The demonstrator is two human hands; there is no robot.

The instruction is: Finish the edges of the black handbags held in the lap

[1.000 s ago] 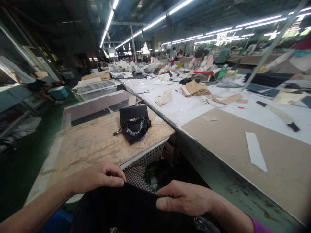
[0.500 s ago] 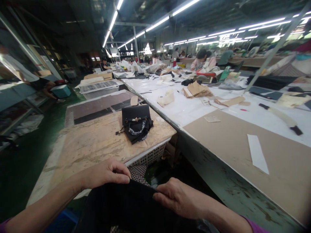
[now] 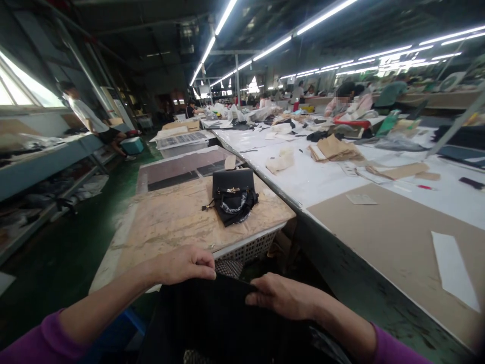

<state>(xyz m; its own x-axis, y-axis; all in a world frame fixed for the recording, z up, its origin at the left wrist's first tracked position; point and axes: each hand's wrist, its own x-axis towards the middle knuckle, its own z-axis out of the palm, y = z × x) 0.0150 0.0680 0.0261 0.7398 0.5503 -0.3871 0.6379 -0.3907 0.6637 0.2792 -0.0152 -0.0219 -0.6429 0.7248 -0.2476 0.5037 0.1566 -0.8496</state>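
Low in the view hangs a large piece of black material (image 3: 227,308), cloth or leather, I cannot tell which. My left hand (image 3: 187,264) pinches its upper edge between thumb and fingers. Farther right along that same edge, my right hand (image 3: 282,296) grips with thumb and curled fingers, and the edge runs fairly straight between the two. Most of the material's lower part is in shadow. Beyond my hands, a black handbag (image 3: 233,194) with a gold clasp and plastic-wrapped handles lies on a worn wooden board (image 3: 166,217). Some checked fabric (image 3: 229,268) shows just behind the edge.
To the right stretches a long white-covered table (image 3: 261,156) with brown paper pieces (image 3: 335,149), a tan sheet (image 3: 382,227) and a white strip (image 3: 452,268). A perforated crate (image 3: 253,247) sits under the board. On the left, a person (image 3: 87,114) is by a bench.
The view has turned left, so the handbag and tables appear farther right, and more of the left bench shows. Both hands keep their hold on the black material.
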